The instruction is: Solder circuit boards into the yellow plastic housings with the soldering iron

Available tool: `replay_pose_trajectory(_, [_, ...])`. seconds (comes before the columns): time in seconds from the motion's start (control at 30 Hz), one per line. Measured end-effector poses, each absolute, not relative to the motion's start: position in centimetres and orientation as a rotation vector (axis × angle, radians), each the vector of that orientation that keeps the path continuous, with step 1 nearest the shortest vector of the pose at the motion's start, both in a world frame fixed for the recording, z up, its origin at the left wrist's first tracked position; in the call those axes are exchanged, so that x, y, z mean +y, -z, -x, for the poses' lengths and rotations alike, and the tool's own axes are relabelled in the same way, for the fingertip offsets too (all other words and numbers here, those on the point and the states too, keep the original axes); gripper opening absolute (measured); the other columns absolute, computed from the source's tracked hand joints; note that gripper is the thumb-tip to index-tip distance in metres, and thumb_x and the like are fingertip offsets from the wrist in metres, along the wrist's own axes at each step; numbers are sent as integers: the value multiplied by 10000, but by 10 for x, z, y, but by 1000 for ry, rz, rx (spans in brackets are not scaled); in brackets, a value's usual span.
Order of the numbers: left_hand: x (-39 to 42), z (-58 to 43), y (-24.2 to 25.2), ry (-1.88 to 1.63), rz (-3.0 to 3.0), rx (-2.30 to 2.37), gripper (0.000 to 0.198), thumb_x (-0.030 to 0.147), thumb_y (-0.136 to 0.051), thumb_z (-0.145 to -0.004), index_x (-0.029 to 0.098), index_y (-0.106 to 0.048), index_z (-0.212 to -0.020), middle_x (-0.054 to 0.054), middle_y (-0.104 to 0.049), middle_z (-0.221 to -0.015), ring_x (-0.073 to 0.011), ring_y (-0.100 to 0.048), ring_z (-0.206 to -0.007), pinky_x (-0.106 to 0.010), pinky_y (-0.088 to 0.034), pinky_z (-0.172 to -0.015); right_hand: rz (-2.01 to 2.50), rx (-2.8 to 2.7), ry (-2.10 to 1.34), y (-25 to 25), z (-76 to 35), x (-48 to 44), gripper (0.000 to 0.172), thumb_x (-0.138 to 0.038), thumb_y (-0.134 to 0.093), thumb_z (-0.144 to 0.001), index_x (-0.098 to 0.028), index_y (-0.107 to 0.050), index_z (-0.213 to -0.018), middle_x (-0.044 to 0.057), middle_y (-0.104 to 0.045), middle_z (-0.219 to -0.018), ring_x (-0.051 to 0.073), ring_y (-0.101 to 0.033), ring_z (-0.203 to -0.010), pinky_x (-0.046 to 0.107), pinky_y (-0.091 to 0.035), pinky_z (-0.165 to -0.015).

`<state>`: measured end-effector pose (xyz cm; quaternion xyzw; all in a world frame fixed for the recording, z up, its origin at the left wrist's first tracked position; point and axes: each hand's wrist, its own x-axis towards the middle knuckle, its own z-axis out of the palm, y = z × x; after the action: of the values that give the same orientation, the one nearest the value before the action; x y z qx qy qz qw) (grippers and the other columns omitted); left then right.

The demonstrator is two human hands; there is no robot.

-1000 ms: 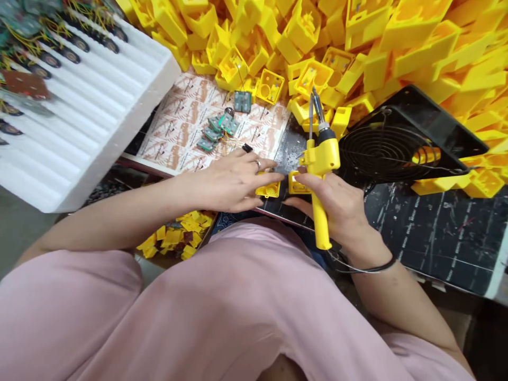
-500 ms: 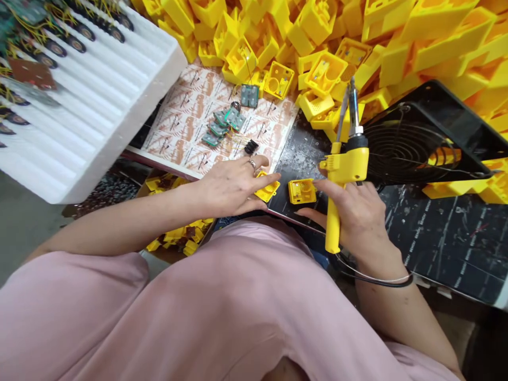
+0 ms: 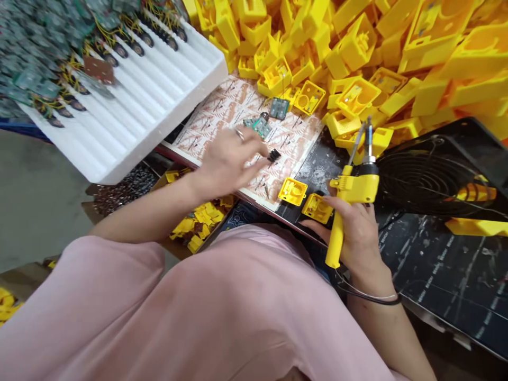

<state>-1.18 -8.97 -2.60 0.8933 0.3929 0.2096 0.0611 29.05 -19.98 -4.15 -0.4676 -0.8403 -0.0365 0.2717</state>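
Note:
My left hand [image 3: 234, 159], slightly blurred, hovers over the patterned sheet with thumb and index finger apart. Beneath and beyond its fingers lie small green circuit boards [image 3: 261, 127] and a cluster of black parts [image 3: 273, 155] on wires. In my right hand [image 3: 359, 238] is a yellow soldering gun [image 3: 355, 189], its metal tip pointing away from me. The thumb and a fingertip of that hand are at the side of a small yellow case [image 3: 317, 208]. A second open yellow case [image 3: 292, 191] sits just left of it, at the table's front edge.
Yellow housings [image 3: 357, 95] are heaped across the back. A black fan [image 3: 428, 169] stands at the right. On the left, a white foam tray [image 3: 166, 100] bears many wired boards. Below the edge is a box of yellow pieces [image 3: 202, 219]. The patterned sheet [image 3: 222, 106] covers part of the table.
My left hand has let go of the left yellow case and moved away to the circuit boards. The right hand keeps the soldering gun beside its case. The view has shifted left.

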Motion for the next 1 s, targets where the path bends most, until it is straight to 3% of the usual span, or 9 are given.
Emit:
replay_pose_trajectory(0.1, [-69, 48, 27, -581, -2569, 1527, 313, 472, -521, -1015, 224, -712, -1023, -73, -737, -1106, -286, -663, -1097, -498, -475, -1037, 1247, -2211, 67, 41, -288, -200, 517, -303, -799, -903, -215, -541, -1342, 50, -724, -979, 227, -707, -827, 409, -540, -947])
replay_pose_trajectory(0.2, [-55, 60, 39, -549, -2423, 1633, 372, 503, -565, -961, 214, -719, -1139, -89, -732, -1169, -296, -651, -1131, -483, -490, -1022, 1219, -2219, 77, 41, -281, -198, 530, -315, -790, -911, -217, -524, -1359, 69, -739, -1034, 241, -724, -883, 418, -546, -954])
replay_pose_trajectory(0.3, [-48, 55, 52, -576, -2316, 1570, 396, 463, -567, -928, 184, -739, -1151, -86, -748, -1108, -268, -676, -1048, -448, -518, -988, 1204, -2255, 110, 41, -273, -195, 490, -333, -765, -931, -206, -529, -1341, 86, -749, -1044, 251, -728, -902, 426, -552, -944])
replay_pose_trajectory(0.43, [-45, 54, 55, -642, -2381, 1452, 316, 440, -570, -916, 197, -766, -958, -69, -752, -975, -230, -674, -933, -410, -530, -945, 1228, -2259, 115, 39, -269, -194, 496, -320, -771, -927, -213, -520, -1341, 76, -752, -1006, 248, -729, -872, 410, -560, -901])
replay_pose_trajectory(0.53, [-49, 58, 47, -611, -2506, 1298, 332, 472, -559, -938, 213, -767, -936, -73, -757, -1026, -232, -681, -955, -415, -528, -961, 1246, -2263, 109, 38, -268, -194, 521, -287, -757, -928, -221, -499, -1376, 103, -753, -1100, 269, -741, -947, 415, -555, -910])
replay_pose_trajectory(0.7, [-60, 47, 39, -549, -2619, 1120, 337, 493, -544, -992, 250, -767, -1056, -85, -746, -1198, -270, -665, -1135, -481, -455, -1090, 1242, -2302, 111, 34, -256, -186, 471, -405, -731, -954, -208, -536, -1334, 53, -712, -946, 240, -702, -854, 402, -527, -927])
replay_pose_trajectory(0.9, [-63, 24, 50, -472, -2534, 1266, 263, 393, -578, -965, 224, -780, -981, -96, -734, -1068, -324, -618, -1176, -563, -425, -1076, 1227, -2362, 99, 31, -240, -173, 389, -411, -644, -1010, -205, -546, -1325, 39, -666, -916, 223, -660, -862, 384, -516, -949])
replay_pose_trajectory(1.0, [-62, 29, 49, -497, -2484, 1249, 244, 367, -587, -957, 213, -776, -933, -88, -741, -1054, -302, -648, -1138, -545, -445, -1071, 1245, -2328, 90, 36, -236, -173, 335, -321, -626, -1018, -205, -546, -1322, 21, -658, -890, 201, -652, -831, 372, -518, -970])
